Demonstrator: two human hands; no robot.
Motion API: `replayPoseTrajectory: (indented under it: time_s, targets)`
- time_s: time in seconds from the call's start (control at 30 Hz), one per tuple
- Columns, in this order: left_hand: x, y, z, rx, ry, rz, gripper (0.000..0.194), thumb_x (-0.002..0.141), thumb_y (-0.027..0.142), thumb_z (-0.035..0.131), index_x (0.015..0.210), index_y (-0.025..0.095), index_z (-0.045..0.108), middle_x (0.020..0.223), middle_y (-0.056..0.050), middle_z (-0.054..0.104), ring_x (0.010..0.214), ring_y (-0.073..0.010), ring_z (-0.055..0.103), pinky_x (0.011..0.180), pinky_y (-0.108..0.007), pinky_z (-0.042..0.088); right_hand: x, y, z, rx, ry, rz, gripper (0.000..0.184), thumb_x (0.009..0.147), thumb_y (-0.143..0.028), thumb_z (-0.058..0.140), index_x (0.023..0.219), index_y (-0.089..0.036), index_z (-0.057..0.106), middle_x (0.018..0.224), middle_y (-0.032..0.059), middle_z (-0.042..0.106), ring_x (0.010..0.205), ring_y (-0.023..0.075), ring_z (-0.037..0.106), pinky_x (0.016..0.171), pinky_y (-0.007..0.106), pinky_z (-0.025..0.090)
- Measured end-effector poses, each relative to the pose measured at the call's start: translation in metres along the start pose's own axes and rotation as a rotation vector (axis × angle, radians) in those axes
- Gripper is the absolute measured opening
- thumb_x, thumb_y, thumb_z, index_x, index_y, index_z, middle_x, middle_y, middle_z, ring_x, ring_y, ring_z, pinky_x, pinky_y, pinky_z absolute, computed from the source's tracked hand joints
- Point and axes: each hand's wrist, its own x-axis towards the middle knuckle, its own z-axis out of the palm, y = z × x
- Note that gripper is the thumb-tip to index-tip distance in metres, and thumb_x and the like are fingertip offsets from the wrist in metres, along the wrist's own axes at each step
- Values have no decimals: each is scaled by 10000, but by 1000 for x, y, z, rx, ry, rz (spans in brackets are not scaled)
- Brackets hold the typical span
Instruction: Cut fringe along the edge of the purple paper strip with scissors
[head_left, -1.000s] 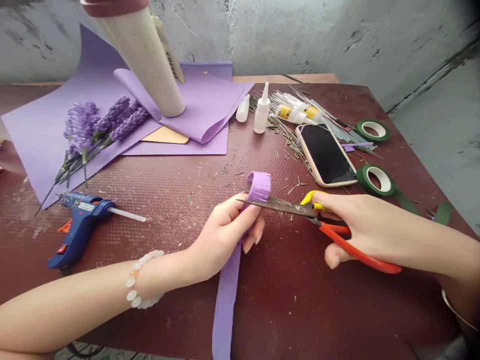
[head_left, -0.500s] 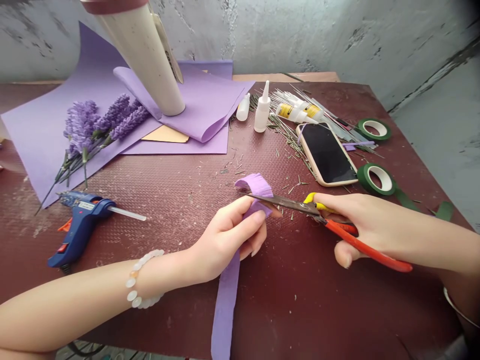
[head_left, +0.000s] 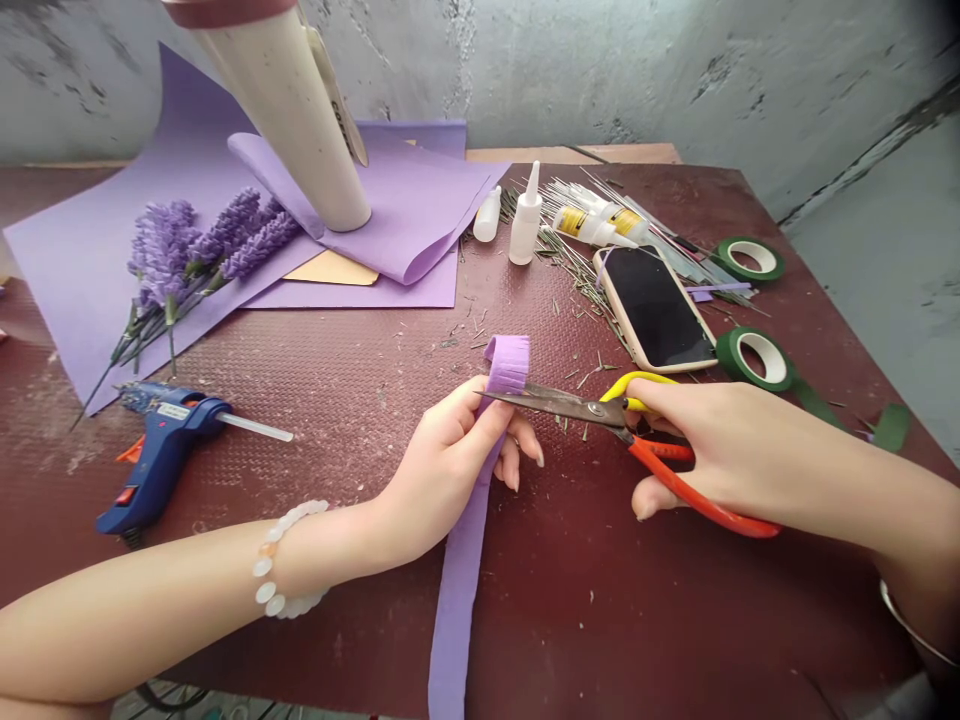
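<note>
Between thumb and fingers, my left hand (head_left: pixel 442 450) pinches a long purple crepe paper strip (head_left: pixel 459 600). Its short upper end curls over above the fingers and shows a row of fine slits, while the long tail hangs down toward the table's near edge. My right hand (head_left: pixel 720 440) is closed round the yellow and red handles of a pair of scissors (head_left: pixel 577 405). The scissor blades lie across the strip just above my left thumb, pointing left; whether they are fully closed I cannot tell.
A blue glue gun (head_left: pixel 169 445) lies at left, below purple lavender-like flowers (head_left: pixel 217 240). Behind stand purple sheets (head_left: pixel 420 210) and a tall white cup (head_left: pixel 300 120). Glue bottles (head_left: pixel 525 225), wire stems (head_left: pixel 570 255), a phone (head_left: pixel 660 305) and green tape rolls (head_left: pixel 757 358) sit at right.
The scissors and my right hand have shifted left. The strip's curled end now stands more upright, and the outer fingers of my left hand have opened out a little.
</note>
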Motion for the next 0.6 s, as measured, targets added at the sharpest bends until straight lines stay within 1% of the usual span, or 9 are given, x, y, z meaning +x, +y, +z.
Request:
replayPoseTrajectory:
  time_s: [0.13,0.2,0.33,0.4,0.5,0.53,0.6]
  targets:
    - [0,-2,0,-12,-15,2,311,1154,365,687,913,214,561,696,84,582,549,-79,554,611,-234,502,-1,2,4,-62,62,-38,515,758,-588,957,863,-327,525,788,-33,705,631,275,662,590,364,449]
    - [0,-3,0,-14,-10,4,314,1152,370,698,918,216,557,696,92,566,550,-76,548,616,-236,503,-1,1,6,-79,69,-43,499,767,-579,948,868,-326,530,801,-34,706,642,271,667,597,360,459]
    - [1,-3,0,-22,-47,3,361,1141,449,737,923,206,584,759,26,714,593,-98,640,653,-255,562,0,0,8,-83,54,-47,537,772,-591,949,854,-327,489,750,-57,666,597,245,634,578,346,446]
    - [1,-4,-1,-35,-57,-10,381,1120,498,770,953,201,599,808,-14,781,616,-120,692,661,-269,591,1,1,10,-77,42,-60,577,786,-655,936,844,-331,462,684,-74,619,547,232,585,568,346,431]
    - [1,-5,-1,-37,-45,-21,414,1095,550,801,998,194,612,849,-47,837,625,-134,736,656,-270,600,1,2,11,-71,37,-79,600,838,-766,861,839,-340,438,592,-95,548,481,218,503,542,350,393]
    - [0,-5,-1,-35,-42,-20,426,1090,564,805,1006,192,616,861,-55,850,622,-135,744,651,-268,597,0,2,12,-68,39,-81,599,857,-786,833,833,-341,432,578,-95,545,471,217,493,531,350,381]
    - [0,-5,0,-31,-42,-15,443,1083,585,808,1013,187,626,886,-72,871,610,-134,751,639,-265,591,0,2,12,-55,32,-78,579,900,-786,789,815,-340,430,580,-83,590,460,216,502,518,352,368]
